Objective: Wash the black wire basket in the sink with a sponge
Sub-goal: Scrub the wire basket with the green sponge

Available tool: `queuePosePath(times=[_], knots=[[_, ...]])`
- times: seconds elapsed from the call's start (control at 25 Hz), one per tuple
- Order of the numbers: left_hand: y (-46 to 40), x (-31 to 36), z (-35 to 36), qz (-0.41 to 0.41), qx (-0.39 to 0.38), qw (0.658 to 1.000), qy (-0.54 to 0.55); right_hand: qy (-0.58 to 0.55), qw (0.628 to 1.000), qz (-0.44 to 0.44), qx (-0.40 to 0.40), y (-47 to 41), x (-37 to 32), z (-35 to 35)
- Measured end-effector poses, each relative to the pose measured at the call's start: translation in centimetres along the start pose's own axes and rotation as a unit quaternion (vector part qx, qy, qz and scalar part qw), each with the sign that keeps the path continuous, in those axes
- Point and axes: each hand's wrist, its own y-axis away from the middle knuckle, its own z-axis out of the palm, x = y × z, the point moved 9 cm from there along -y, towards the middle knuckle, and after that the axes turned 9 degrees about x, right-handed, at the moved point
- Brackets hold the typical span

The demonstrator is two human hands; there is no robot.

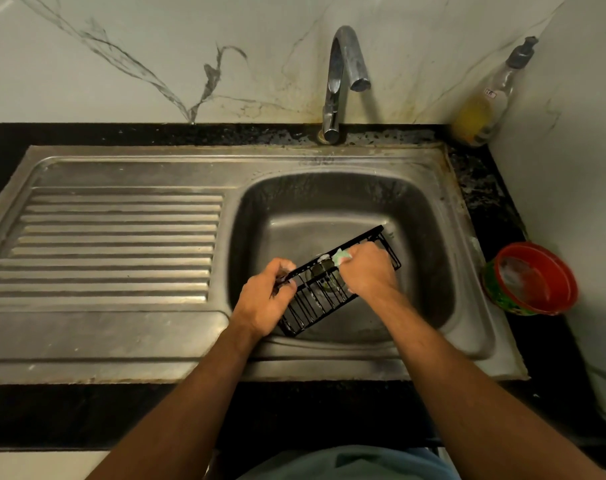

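Hands at work over the sink (467,344): your left hand (265,299) is gripping the near-left end of the black wire basket (324,296), tilted above the basin, while your right hand (369,270) is clutching a sponge (341,257) against its far rail. Soap bottle (485,109) label is unreadable.

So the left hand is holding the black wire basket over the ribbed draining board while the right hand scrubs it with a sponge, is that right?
Not quite. The head view shows the black wire basket held over the sink basin, not the draining board. The left hand does grip it, and the right hand does scrub with the sponge.
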Motion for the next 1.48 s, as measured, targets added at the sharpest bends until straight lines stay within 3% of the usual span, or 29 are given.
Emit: queuePosePath(times=[0.12,0.2,0.48,0.64,0.72,0.96,1.08,1.32,1.48], knots=[[-0.2,0.7,0.2,0.041,0.017,0.988,-0.145,0.002,0.999,-0.038,-0.001,1.0,-1.5,0.2],[-0.1,1.0,0.9,0.058,-0.004,0.981,-0.184,-0.004,0.998,-0.06,-0.001,1.2,-2.5,0.1],[0.1,1.2,-0.5,0.03,0.031,0.991,-0.128,-0.008,0.98,-0.184,0.082,3.1,-4.0,-0.4],[0.2,1.0,-0.2,0.021,0.017,0.99,-0.139,0.082,0.97,-0.22,0.064,3.6,-3.5,0.0],[0.0,0.8,0.1,0.021,0.004,0.99,-0.138,0.067,0.964,-0.247,0.067,3.5,-5.2,0.2],[-0.1,0.5,-0.2,0.006,0.014,0.99,-0.137,0.042,0.966,-0.251,0.03,4.2,-3.9,1.7],[-0.2,0.6,0.3,0.022,-0.002,0.985,-0.169,0.057,0.984,-0.17,-0.009,3.4,-0.8,1.3],[-0.2,0.7,0.0,0.025,0.002,0.988,-0.152,0.009,0.969,-0.246,0.034,3.5,-6.7,1.6],[-0.2,0.7,-0.1,0.012,0.006,0.989,-0.144,0.011,0.981,-0.191,0.029,2.4,-3.2,0.2]])
